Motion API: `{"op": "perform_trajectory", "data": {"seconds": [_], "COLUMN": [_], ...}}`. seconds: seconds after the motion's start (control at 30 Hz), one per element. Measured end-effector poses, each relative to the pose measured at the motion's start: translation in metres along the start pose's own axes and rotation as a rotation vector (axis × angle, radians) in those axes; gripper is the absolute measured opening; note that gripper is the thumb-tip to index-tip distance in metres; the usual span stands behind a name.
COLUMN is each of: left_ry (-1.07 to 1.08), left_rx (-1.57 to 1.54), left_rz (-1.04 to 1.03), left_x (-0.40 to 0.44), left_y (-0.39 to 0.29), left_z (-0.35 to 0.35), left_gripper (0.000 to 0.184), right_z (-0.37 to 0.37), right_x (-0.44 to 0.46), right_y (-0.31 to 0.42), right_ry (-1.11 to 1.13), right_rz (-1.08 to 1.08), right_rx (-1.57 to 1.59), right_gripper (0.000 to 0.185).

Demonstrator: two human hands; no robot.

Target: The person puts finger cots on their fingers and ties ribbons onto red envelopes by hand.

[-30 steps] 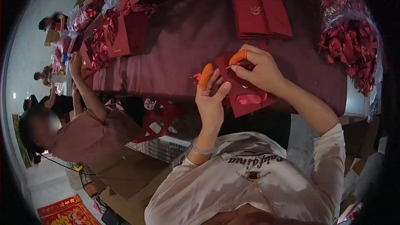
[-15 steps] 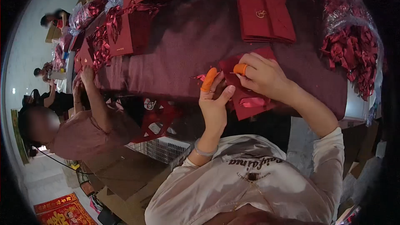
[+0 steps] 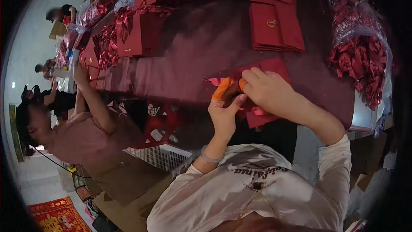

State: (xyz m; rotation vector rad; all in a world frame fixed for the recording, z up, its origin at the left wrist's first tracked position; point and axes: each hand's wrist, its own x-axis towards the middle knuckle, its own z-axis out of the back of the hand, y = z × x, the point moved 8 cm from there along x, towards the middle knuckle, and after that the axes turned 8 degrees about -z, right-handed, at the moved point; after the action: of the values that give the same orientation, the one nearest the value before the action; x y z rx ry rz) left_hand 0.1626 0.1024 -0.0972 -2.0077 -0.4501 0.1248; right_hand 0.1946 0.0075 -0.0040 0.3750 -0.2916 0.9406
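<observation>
A dark red paper bag (image 3: 274, 65) lies tilted at the table's near edge, under both hands. My left hand (image 3: 223, 114), with an orange finger cot on its index finger, is closed at the bag's left edge. My right hand (image 3: 270, 92), also wearing an orange cot, pinches at the same spot, fingertips close to my left ones. A shiny pinkish-red ribbon (image 3: 259, 111) lies over the bag below my right hand. A ribbon end (image 3: 214, 80) sticks out beyond my left index finger. My fingers hide exactly where the ribbon is gripped.
Stacked red bags (image 3: 277, 25) lie at the far side, and more bags with ribbons (image 3: 128, 36) stand to the left. A plastic sack of red ribbons (image 3: 358, 64) is at the right. A co-worker (image 3: 90, 133) sits left, near a white crate (image 3: 165, 157).
My right hand has moved left and slightly down, its fingertips now near my left ones. The bag's lower ribbon is more covered. The view has shifted slightly; the co-worker's hands moved left.
</observation>
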Motion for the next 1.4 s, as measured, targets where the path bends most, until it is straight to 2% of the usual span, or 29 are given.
{"op": "perform_trajectory", "data": {"seconds": [0.1,0.17,0.2,0.23,0.3,0.47,0.5,0.57,0.6,0.63,0.7,0.73,0.77,0.83,0.87,0.93,0.97,1.0,1.07,1.1,1.13,1.2,1.3,1.33,1.4], "left_ry": [-0.034,-0.024,-0.044,-0.065,-0.047,-0.048,-0.009,0.094,0.169,0.17,0.176,0.142,0.14,0.242,0.245,0.336,0.363,0.354,0.574,0.681,0.679,0.673,0.679,0.702,0.545], "left_rx": [-0.032,0.013,0.032,0.048,0.057,0.09,0.199,0.222,0.349,0.354,0.942,1.009,1.012,1.204,1.201,1.214,1.18,1.18,1.203,1.209,1.209,0.732,0.798,0.813,0.868], "left_rz": [0.039,0.044,0.036,0.024,0.017,0.087,0.03,-0.014,-0.105,-0.123,-0.394,-0.522,-0.529,-0.774,-0.777,-0.472,-0.382,-0.383,-0.215,-0.152,-0.158,0.256,0.219,0.118,0.145], "left_x": [0.002,0.003,0.003,0.004,0.005,0.004,0.007,0.008,0.01,0.012,0.015,0.017,0.022,0.023,0.025,0.037,0.039,0.044,0.053,0.055,0.062,0.063,0.069,0.075,0.08], "left_y": [0.003,0.0,-0.002,-0.004,-0.006,-0.006,-0.006,-0.006,-0.01,-0.012,-0.03,-0.033,-0.03,-0.037,-0.041,-0.037,-0.043,-0.045,-0.033,-0.031,-0.037,-0.027,-0.045,-0.045,-0.069], "left_z": [0.003,0.001,0.002,0.003,-0.002,-0.007,-0.006,-0.006,-0.01,-0.01,-0.018,-0.021,-0.018,-0.033,-0.035,-0.035,-0.039,-0.032,-0.029,-0.029,-0.027,-0.015,0.01,0.028,0.05], "left_gripper": [0.05,0.05,0.05,0.049,0.049,0.043,0.04,0.039,0.041,0.041,0.043,0.041,0.041,0.043,0.043,0.037,0.036,0.036,0.047,0.052,0.052,0.042,0.05,0.05,0.049], "right_z": [-0.003,-0.004,-0.006,-0.007,-0.009,-0.034,-0.034,-0.036,-0.036,-0.036,-0.038,-0.037,-0.038,-0.037,-0.039,-0.035,-0.035,-0.036,-0.03,-0.038,-0.038,-0.034,-0.032,-0.031,-0.031], "right_x": [0.003,0.004,0.004,0.002,-0.006,-0.015,-0.017,-0.021,-0.022,-0.023,-0.022,-0.021,-0.02,-0.02,-0.02,-0.02,-0.021,-0.021,-0.02,-0.024,-0.024,-0.022,-0.02,-0.019,-0.019], "right_y": [-0.001,-0.019,-0.033,-0.037,-0.053,-0.063,-0.065,-0.07,-0.07,-0.071,-0.071,-0.071,-0.071,-0.071,-0.069,-0.071,-0.071,-0.072,-0.07,-0.072,-0.073,-0.071,-0.068,-0.068,-0.066], "right_ry": [0.063,0.035,0.055,0.044,-0.055,0.029,0.029,0.02,0.008,0.002,0.054,0.05,0.058,0.015,0.012,-0.107,0.118,0.124,0.071,0.162,0.161,0.125,0.099,0.098,0.124], "right_rz": [0.004,-0.109,-0.256,-0.259,-0.344,-0.432,-0.456,-0.485,-0.467,-0.48,-0.52,-0.509,-0.495,-0.446,-0.448,-0.454,-0.549,-0.541,-0.437,-0.526,-0.521,-0.425,-0.379,-0.38,-0.407], "right_rx": [-0.023,0.129,0.302,0.287,0.683,0.826,0.863,0.891,0.893,0.953,1.013,1.014,0.978,0.899,0.897,0.974,0.9,0.898,1.162,1.223,1.22,1.257,1.25,1.248,1.144], "right_gripper": [0.013,0.014,0.012,0.012,0.015,0.02,0.019,0.02,0.02,0.019,0.02,0.02,0.021,0.02,0.02,0.019,0.018,0.018,0.018,0.018,0.018,0.017,0.016,0.016,0.016]}}
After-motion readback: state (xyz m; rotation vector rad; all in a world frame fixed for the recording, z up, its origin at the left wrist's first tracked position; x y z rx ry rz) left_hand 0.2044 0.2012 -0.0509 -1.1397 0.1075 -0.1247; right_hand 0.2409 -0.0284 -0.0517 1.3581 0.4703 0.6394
